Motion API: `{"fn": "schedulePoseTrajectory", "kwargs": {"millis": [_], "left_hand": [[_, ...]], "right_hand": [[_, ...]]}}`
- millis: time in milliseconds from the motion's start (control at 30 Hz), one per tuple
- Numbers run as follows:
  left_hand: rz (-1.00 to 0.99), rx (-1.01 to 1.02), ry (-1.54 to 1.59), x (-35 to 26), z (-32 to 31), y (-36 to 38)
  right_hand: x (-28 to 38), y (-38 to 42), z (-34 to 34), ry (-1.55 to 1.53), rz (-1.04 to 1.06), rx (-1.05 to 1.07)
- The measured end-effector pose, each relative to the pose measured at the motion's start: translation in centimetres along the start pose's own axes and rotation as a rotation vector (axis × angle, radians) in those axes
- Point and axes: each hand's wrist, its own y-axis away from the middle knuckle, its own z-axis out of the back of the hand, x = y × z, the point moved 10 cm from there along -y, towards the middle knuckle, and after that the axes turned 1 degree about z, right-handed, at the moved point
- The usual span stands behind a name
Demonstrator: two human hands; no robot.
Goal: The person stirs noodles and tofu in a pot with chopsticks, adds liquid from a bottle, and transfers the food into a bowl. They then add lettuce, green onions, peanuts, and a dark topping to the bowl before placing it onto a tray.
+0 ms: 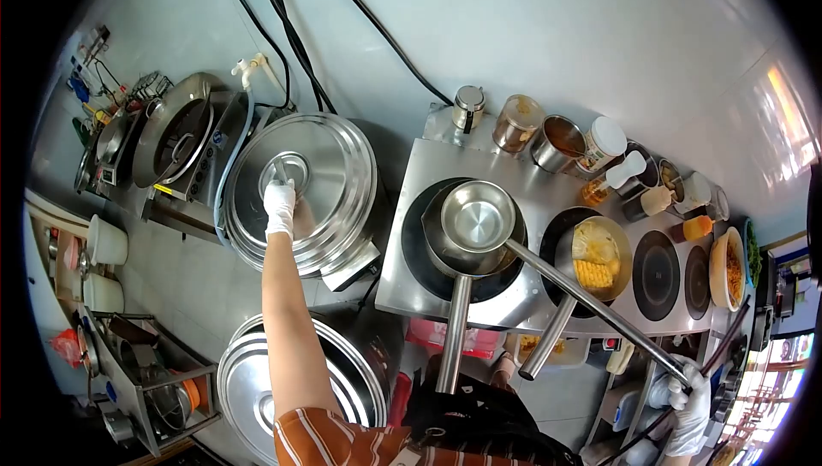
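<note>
My left hand [279, 207], in a white glove, is closed on the knob handle of a large round metal lid [334, 145]. The lid sits on a big pot at the left of the counter. At the lower right, my gloved right hand [687, 406] is wrapped round the end of a long-handled ladle [591, 299]. Long dark chopsticks [726, 338] also pass through that hand. The ladle's round bowl lies over a saucepan [435, 239] on the left burner, hiding most of its inside. A second pan [623, 252] holds a yellow noodle block and pale food.
Two dark burner plates [657, 275] lie right of the pans. Seasoning jars and bottles [606, 142] line the counter's back, with an orange-filled bowl [728, 269] at its right end. Another lidded pot [244, 380] stands below my left arm. A wok [175, 136] is far left.
</note>
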Motion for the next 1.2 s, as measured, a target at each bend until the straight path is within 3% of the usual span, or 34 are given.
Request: {"fn": "schedulePoseTrajectory", "kwargs": {"millis": [33, 100, 133, 233, 267, 300, 333, 400, 433, 467, 500, 567, 633, 700, 767, 833, 900, 967, 1033, 1067, 1100, 1167, 1200], "left_hand": [[-0.004, -0.005, -0.001, -1.2, 0.8, 1.3], [-0.204, -0.365, -0.257, -7.9, 5.3, 8.0], [-0.283, -0.343, -0.197, -10.5, 5.5, 10.8], [-0.546, -0.056, -0.017, -15.7, 2.3, 20.0], [-0.669, 0.087, -0.089, -18.8, 1.9, 25.7], [-0.927, 0.27, -0.373, -20.2, -0.7, 31.0], [-0.658, 0.431, -0.178, -18.8, -1.4, 34.0], [-0.422, 0.913, -0.244, -16.9, -3.6, 42.4], [-0.471, 1.011, 0.101, -18.0, -3.1, 46.9], [-0.345, 0.996, -0.247, -11.7, -6.3, 47.8], [-0.319, 1.003, -0.052, -12.6, -5.0, 51.1], [0.051, 1.22, 0.09, -10.5, -5.3, 56.0], [0.082, 1.006, 0.155, -9.1, -3.8, 56.6], [0.084, 0.88, -0.003, -8.4, -2.0, 56.8], [0.042, 0.782, -0.115, -8.4, -0.3, 56.1], [-0.066, 0.651, -0.189, -3.3, -1.9, 50.9], [-0.33, 0.278, -0.461, -7.7, 3.0, 50.4], [-0.338, 0.058, -0.443, -7.3, 4.9, 47.7], [-0.329, -0.113, -0.337, -6.6, 6.4, 45.9], [-0.288, -0.103, -0.341, -6.0, 6.4, 44.9], [-0.167, -0.26, -0.522, -8.6, 8.3, 47.7], [-0.549, -0.546, -0.437, -13.2, 9.5, 51.3], [-0.516, -0.435, -0.296, -13.8, 9.2, 51.5]], "right_hand": [[-0.8, -0.6, -0.6, -0.071, 0.013, 0.076], [-2.1, -1.0, -1.4, -0.104, -0.057, 0.062], [-3.2, -1.8, -1.5, -0.17, -0.06, 0.138], [-3.7, -1.6, -3.2, 0.009, -0.064, 0.17], [-3.7, -1.2, -4.3, 0.041, -0.038, 0.264], [-3.8, -0.8, -5.1, 0.074, -0.011, 0.358], [-5.1, -0.6, -5.5, 0.055, -0.056, 0.477], [-6.4, 0.5, -6.7, 0.137, -0.143, 0.626], [-6.8, 1.1, -7.3, 0.197, -0.172, 0.681], [-7.3, 1.3, -7.9, 0.242, -0.172, 0.738], [-8.2, 1.2, -8.2, 0.289, -0.173, 0.794], [-8.8, 0.3, -8.0, 0.493, -0.048, 0.821], [-8.8, -0.3, -7.0, 0.493, 0.034, 0.79], [-8.7, -1.7, -4.2, 0.418, 0.142, 0.687], [-6.9, -1.9, -0.3, 0.305, 0.227, 0.478], [-6.5, -2.1, 4.7, 0.268, 0.207, 0.403], [-5.6, -1.5, 9.2, 0.161, 0.332, 0.262], [-4.3, -0.8, 13.8, 0.098, 0.569, 0.098], [-4.4, -0.3, 19.1, 0.118, 0.585, -0.103], [-3.8, 0.3, 20.9, 0.098, 0.562, -0.107], [-3.4, 0.9, 22.4, 0.08, 0.536, -0.115], [-2.4, 1.6, 24.8, -0.045, 0.667, -0.152], [-2.4, 1.7, 25.7, -0.107, 0.692, -0.191]]}}
